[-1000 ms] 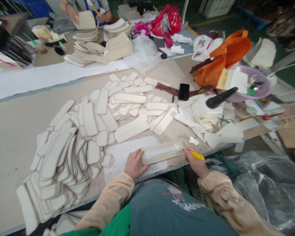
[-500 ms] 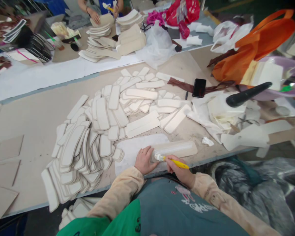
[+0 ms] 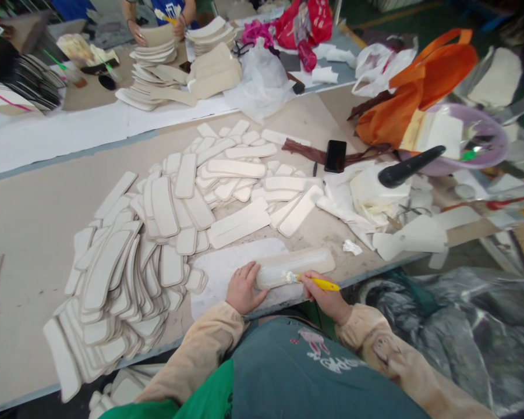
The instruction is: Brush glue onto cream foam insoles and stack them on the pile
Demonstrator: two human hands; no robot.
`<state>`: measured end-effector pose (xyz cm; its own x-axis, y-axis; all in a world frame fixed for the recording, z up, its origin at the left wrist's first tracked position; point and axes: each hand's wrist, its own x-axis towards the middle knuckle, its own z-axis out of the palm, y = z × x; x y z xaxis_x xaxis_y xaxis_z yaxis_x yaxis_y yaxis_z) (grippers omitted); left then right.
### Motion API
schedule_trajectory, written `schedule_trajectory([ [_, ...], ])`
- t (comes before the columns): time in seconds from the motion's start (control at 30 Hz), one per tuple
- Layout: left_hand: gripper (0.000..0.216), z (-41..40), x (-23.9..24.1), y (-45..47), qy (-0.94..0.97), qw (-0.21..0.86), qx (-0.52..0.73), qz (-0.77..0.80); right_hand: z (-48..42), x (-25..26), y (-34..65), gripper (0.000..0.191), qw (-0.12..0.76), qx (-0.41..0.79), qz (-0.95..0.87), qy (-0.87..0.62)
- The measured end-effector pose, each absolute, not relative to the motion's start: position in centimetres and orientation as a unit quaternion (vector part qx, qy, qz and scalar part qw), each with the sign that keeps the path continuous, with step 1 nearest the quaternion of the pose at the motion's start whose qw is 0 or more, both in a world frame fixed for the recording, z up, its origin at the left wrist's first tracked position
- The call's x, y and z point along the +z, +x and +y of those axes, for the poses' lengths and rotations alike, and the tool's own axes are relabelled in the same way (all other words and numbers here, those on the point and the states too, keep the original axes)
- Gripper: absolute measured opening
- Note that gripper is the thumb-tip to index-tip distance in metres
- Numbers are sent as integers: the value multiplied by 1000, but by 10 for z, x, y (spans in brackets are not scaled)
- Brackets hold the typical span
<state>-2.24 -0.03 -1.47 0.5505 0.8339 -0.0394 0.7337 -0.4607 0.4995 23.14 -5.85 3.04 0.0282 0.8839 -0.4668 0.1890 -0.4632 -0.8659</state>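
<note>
A long beige rounded strip [image 3: 318,261] lies near the table's front edge, with a whitish wet-looking band along its middle. It partly covers a sheet of white paper [image 3: 213,267]. My left hand [image 3: 244,289] rests on the strip's left end, fingers stretched and thumb apart. In my right hand [image 3: 325,298] is a brush with a yellow handle [image 3: 324,284]; its bristles, thick with white paste, touch the strip. Beyond and to the left lies a big heap of similar pale strips [image 3: 163,206].
A black phone [image 3: 335,156], a white container with a black handle [image 3: 410,167] and a crumpled white scrap [image 3: 352,247] lie to the right. Behind them are an orange bag [image 3: 419,87] and a purple basin [image 3: 484,154]. Across the table a co-worker's hands [image 3: 136,34] are at a stack of pieces.
The brush has moved a little to the right along the strip. My left hand stays at the strip's left end. The whole view has shifted, with the scene sliding left.
</note>
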Motion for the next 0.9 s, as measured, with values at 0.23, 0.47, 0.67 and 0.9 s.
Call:
schedule_trajectory([
  [0.23,64,-2,-17,-22,858,211,124,450,-61,29,287,28,344,481,-389,-706],
  [0.47,65,-3,-19,-21,862,198,128,449,-67,34,327,27,314,345,-495,-733],
  [0.67,65,-5,-21,-22,857,202,136,453,-76,42,313,21,248,171,-666,-683],
  [0.9,66,-4,-19,-22,853,217,118,461,-68,48,247,25,176,336,-682,-626],
])
